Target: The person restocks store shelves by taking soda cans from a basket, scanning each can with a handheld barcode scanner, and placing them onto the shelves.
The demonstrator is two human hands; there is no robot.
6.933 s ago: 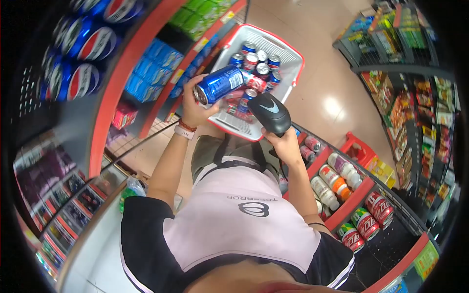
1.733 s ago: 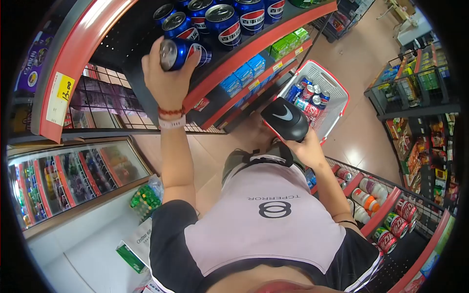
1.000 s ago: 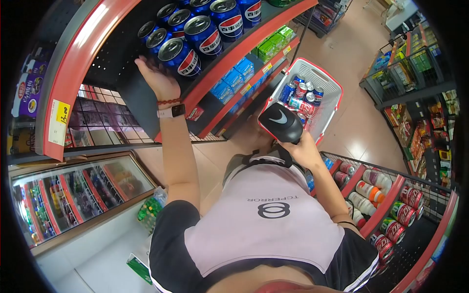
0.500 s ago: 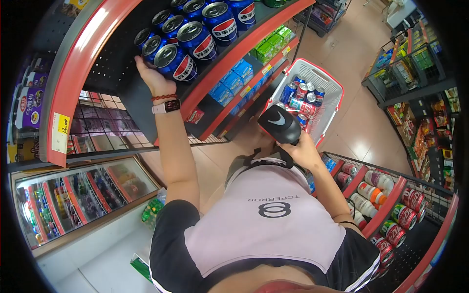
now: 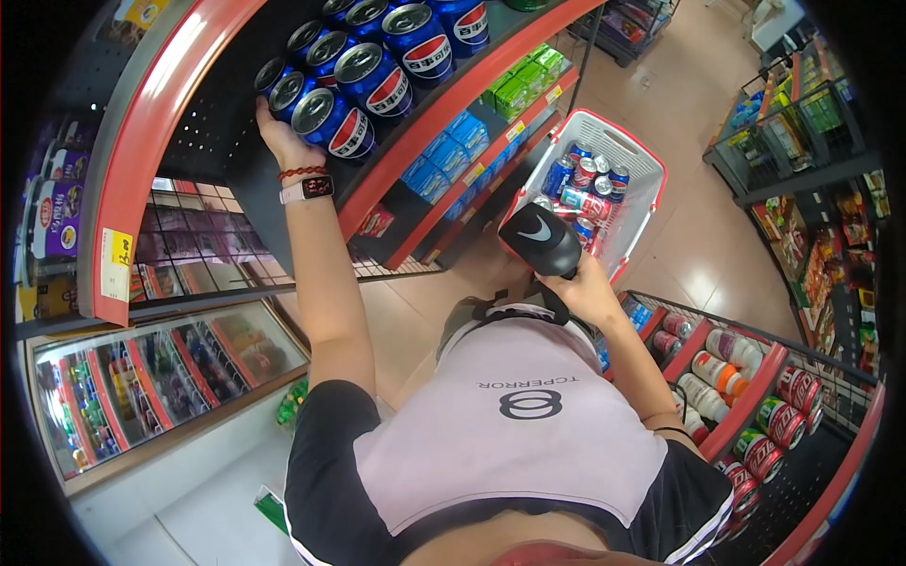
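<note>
Several blue Pepsi cans (image 5: pixel 373 79) stand upright in rows on the upper shelf at the left. My left hand (image 5: pixel 288 143) rests against the near left side of these cans, its visible fingers stretched out and some hidden by the cans; nothing is gripped in it. A black scanner (image 5: pixel 541 241) is held in my right hand (image 5: pixel 583 288), fingers wrapped round its handle. Beyond the scanner is a white basket with a red rim (image 5: pixel 645 170), holding several blue and red cans (image 5: pixel 585 193), some upright and some lying.
Blue boxes (image 5: pixel 446 158) and green boxes (image 5: pixel 527 83) sit on lower shelves below the Pepsi cans. At the right, a rack (image 5: pixel 746 389) carries bottles and red and green cans. A glass-topped cooler (image 5: pixel 170 377) is at lower left, and more shelving (image 5: pixel 802 141) stands across the aisle.
Earlier my left hand held a blue can over the basket, then gripped one at the shelf. It has let go and moved along the cans' side. The scanner stays in my right hand.
</note>
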